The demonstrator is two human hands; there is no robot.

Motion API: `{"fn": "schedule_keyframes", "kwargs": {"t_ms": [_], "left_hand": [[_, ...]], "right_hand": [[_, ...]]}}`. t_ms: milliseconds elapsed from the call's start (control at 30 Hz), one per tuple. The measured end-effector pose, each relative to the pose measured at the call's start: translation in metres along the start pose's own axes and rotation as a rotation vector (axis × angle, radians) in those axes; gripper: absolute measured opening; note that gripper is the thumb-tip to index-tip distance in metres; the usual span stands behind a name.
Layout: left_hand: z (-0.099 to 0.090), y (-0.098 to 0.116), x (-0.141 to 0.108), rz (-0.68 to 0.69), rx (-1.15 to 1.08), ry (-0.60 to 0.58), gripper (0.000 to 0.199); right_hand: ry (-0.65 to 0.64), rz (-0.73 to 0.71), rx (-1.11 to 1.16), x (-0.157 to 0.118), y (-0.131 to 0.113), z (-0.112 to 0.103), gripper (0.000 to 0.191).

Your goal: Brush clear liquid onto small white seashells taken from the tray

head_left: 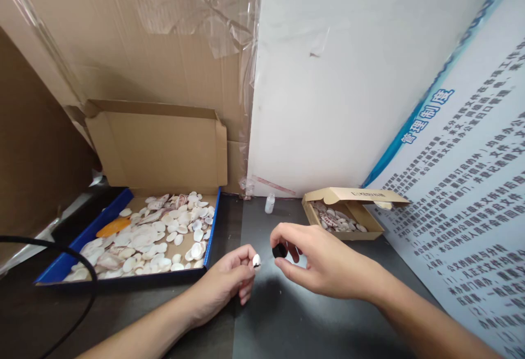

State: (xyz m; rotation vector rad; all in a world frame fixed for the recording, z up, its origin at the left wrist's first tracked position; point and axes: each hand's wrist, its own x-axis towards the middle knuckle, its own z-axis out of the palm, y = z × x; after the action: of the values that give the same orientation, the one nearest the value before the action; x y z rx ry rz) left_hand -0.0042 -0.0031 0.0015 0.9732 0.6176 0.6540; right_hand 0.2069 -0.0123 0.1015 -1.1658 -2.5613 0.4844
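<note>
My left hand [232, 277] pinches a small white shell [256, 261] with a dark mark on it, between thumb and fingers. Close by on the right, my right hand [314, 258] holds a small black object [279, 250] in its fingertips; its exact kind is hard to make out. The two hands are apart, above the dark table [266, 326]. Behind them stands a small clear bottle [269, 204] with whitish contents. To the left, a blue-edged open box [212, 233] holds several white shells [143, 237] and an orange piece [112, 227].
A smaller cardboard box [371, 235] with patterned shells sits at the right, its lid raised. A black cable [92, 271] curves in at the left. Large cardboard [164, 69] and a white panel [320, 96] stand behind, with a printed poster [463, 195] at the right.
</note>
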Motion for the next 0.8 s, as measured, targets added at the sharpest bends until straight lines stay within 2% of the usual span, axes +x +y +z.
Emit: {"fn": "schedule_keyframes", "kwargs": {"t_ms": [133,267,367,467,567,667,733,800], "left_hand": [[0.0,0.0,0.0,0.004,-0.009,0.007,0.026],[0.0,-0.002,-0.001,0.01,0.018,0.0,0.024],[-0.001,-0.004,-0.001,0.022,0.033,-0.004,0.027],[-0.004,-0.006,0.0,0.01,0.069,-0.015,0.028],[-0.006,-0.007,0.0,0.023,0.097,-0.034,0.029],[-0.006,-0.007,0.0,0.037,0.101,-0.034,0.03],[-0.006,-0.007,0.0,0.035,0.098,-0.021,0.03],[-0.006,-0.007,0.0,0.03,0.098,-0.018,0.029]], "right_hand": [[0.039,0.013,-0.073,0.001,0.0,-0.002,0.01],[0.097,0.013,0.008,-0.001,-0.001,-0.002,0.012],[0.168,0.029,0.126,-0.007,0.002,0.012,0.012],[0.244,0.066,0.234,-0.019,0.009,0.035,0.011],[0.266,0.157,0.18,-0.034,0.016,0.054,0.009],[0.359,0.226,0.137,-0.046,0.019,0.06,0.009],[0.416,0.19,0.164,-0.049,0.019,0.062,0.01],[0.419,0.125,0.177,-0.051,0.018,0.063,0.011]]}}
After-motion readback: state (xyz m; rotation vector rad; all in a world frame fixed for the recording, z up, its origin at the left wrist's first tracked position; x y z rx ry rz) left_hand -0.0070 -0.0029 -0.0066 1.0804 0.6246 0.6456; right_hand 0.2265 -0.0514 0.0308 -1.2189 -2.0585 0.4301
